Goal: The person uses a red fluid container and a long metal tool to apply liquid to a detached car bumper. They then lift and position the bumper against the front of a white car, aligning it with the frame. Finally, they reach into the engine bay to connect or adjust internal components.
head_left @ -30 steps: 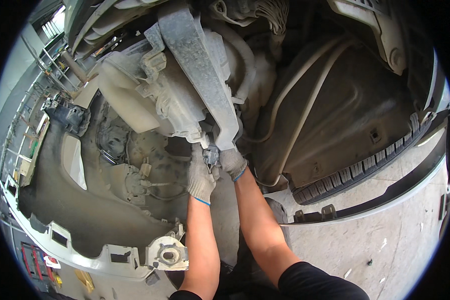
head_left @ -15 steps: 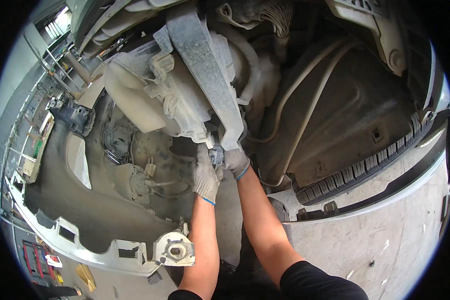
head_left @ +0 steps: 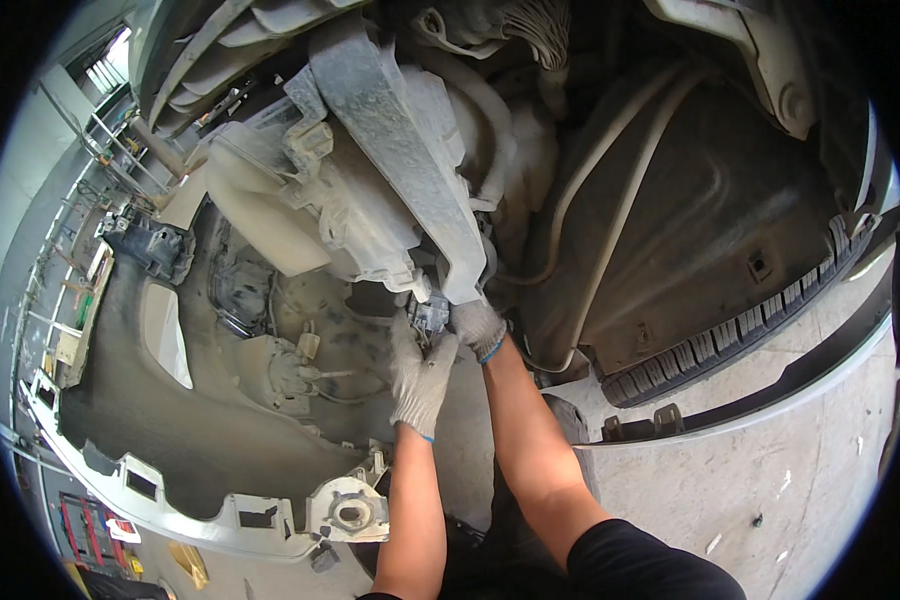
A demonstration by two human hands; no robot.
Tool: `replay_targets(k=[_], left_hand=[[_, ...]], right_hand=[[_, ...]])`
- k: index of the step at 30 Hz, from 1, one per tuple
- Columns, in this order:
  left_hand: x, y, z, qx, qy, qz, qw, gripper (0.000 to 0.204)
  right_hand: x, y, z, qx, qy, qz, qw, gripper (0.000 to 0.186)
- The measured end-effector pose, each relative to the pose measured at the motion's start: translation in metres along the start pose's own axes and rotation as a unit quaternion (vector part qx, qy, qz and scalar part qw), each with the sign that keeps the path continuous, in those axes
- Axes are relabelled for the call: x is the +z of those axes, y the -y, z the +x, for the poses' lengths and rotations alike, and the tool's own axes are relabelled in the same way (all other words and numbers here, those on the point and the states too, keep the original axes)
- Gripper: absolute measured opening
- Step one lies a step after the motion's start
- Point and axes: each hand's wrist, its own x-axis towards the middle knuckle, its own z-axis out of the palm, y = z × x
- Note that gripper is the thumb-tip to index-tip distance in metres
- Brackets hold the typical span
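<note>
Both my hands wear pale knitted gloves with blue cuffs, beneath grey, dusty car parts. My left hand (head_left: 422,380) is just below a small dark-grey connector-like part (head_left: 429,312), thumb and fingers closed at its lower end; what exactly they grip is unclear. My right hand (head_left: 478,328) is curled at the right of that part, against the bottom of a long grey bracket (head_left: 390,130), its fingertips hidden. A dusty plastic housing (head_left: 360,235) hangs above my left hand.
A large detached bumper (head_left: 195,485) lies at lower left, over pale floor (head_left: 770,500). A dark wheel-arch liner (head_left: 690,240) with two hoses and a tyre (head_left: 730,350) fills the right. Metal racking (head_left: 90,200) and red items (head_left: 85,525) sit along the left.
My left hand has dropped slightly from alongside the small connector-like part to below it, its thumb shifting. My right hand stays at the bracket's lower end.
</note>
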Motion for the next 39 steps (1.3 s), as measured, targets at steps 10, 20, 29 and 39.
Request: replay_targets(k=[10, 20, 29, 39], left_hand=[[0.000, -0.036, 0.032, -0.127, 0.073, 0.184, 0.972, 0.077], [0.000, -0.005, 0.034, -0.073, 0.057, 0.081, 0.992, 0.047], [0.003, -0.007, 0.029, -0.064, 0.039, 0.096, 0.993, 0.042], [0.010, 0.005, 0.030, 0.041, -0.009, 0.048, 0.998, 0.048]], right_hand=[[-0.018, -0.034, -0.010, 0.054, 0.052, -0.115, 0.991, 0.070], [0.000, -0.067, -0.017, 0.038, -0.003, -0.065, 0.997, 0.065], [0.005, -0.086, -0.016, -0.008, 0.001, -0.276, 0.961, 0.059], [0.010, -0.056, -0.013, -0.002, -0.066, -0.103, 0.993, 0.064]])
